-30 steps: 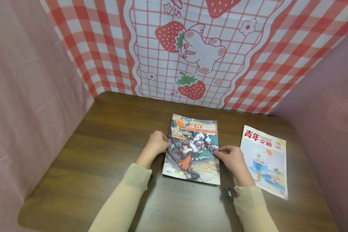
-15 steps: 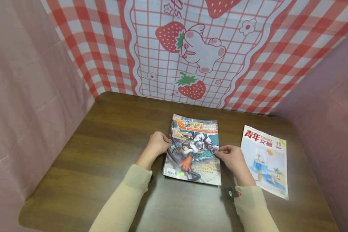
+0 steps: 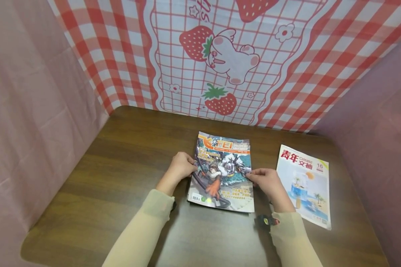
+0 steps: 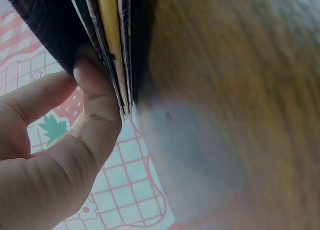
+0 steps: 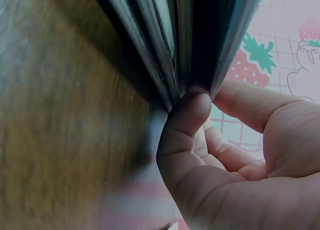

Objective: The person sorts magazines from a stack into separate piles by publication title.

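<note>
left fingers (image 4: 92,84) and right fingers (image 5: 187,117) pinch the "fei" magazine (image 3: 222,172) near "青年文摘" (image 3: 307,187).

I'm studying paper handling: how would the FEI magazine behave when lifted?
The FEI magazine would probably flex, being thin-looking paper. It might separate from the layers beneath, since the right wrist view shows a gap. Broad and flat, it seems unlikely to roll.

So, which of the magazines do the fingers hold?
The FEI magazine, with orange lettering: the left hand and right hand pinch its opposite sides. The paler magazine, numbered 16, lies apart on the right.
</note>
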Available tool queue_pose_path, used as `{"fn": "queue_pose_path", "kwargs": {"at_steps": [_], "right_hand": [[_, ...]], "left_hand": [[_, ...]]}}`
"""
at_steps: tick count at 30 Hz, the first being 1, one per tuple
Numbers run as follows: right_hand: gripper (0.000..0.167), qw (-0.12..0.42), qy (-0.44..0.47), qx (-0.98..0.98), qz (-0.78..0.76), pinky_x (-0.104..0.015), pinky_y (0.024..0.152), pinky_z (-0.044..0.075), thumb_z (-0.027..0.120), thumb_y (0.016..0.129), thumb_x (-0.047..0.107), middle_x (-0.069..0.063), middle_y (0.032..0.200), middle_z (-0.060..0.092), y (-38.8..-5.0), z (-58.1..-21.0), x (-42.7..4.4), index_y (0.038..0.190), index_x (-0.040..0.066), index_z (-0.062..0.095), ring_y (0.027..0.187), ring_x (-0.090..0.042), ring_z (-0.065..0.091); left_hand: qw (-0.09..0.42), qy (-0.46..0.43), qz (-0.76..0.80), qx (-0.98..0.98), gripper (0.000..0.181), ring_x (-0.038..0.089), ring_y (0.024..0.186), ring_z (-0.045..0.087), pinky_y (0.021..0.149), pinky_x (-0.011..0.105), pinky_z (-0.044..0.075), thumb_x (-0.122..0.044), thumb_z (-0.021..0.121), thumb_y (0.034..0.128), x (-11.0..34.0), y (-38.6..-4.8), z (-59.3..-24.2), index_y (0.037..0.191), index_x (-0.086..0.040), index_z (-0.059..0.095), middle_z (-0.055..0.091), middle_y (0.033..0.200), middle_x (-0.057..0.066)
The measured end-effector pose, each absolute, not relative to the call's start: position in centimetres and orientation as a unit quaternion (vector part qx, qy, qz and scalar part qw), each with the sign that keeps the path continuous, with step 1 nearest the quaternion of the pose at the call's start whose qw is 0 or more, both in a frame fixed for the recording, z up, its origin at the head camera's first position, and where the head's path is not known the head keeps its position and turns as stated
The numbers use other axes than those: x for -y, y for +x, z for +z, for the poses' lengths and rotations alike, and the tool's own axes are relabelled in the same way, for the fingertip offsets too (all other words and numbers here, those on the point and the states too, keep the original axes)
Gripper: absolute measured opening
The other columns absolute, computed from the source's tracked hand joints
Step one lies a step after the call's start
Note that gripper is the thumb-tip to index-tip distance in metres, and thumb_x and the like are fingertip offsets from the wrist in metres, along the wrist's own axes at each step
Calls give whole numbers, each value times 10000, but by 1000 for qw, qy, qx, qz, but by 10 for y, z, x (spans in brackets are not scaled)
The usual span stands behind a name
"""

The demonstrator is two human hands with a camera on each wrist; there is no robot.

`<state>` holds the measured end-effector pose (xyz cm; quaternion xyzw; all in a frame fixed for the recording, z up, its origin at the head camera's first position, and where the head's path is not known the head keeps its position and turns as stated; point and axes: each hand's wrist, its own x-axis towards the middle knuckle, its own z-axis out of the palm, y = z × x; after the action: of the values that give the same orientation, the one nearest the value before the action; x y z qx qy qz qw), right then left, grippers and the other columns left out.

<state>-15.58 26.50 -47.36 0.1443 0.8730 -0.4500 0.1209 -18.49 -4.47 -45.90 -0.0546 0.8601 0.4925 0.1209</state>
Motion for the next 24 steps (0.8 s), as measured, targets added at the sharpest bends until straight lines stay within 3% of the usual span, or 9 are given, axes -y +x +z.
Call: {"fn": "queue_pose_path", "kwargs": {"at_steps": [13, 24], "right_hand": [[351, 120, 150, -879, -436, -350, 697, 484, 745, 951, 299, -122, 988, 683, -152, -466, -260, 1098, -19, 712, 852, -252, 594], [332, 103, 143, -875, -450, -337, 680, 486, 741, 959, 284, -81, 915, 697, -152, -465, -259, 1095, -19, 715, 813, -222, 602]], "left_hand": [[130, -67, 554, -819, 172, 201, 571, 664, 584, 323, 600, 63, 790, 815, 48, -183, -463, 963, 104, 712, 694, 851, 176], [131, -75, 600, -785, 171, 196, 597, 648, 596, 339, 606, 109, 744, 829, 52, -178, -460, 984, 148, 683, 669, 884, 208]]}}
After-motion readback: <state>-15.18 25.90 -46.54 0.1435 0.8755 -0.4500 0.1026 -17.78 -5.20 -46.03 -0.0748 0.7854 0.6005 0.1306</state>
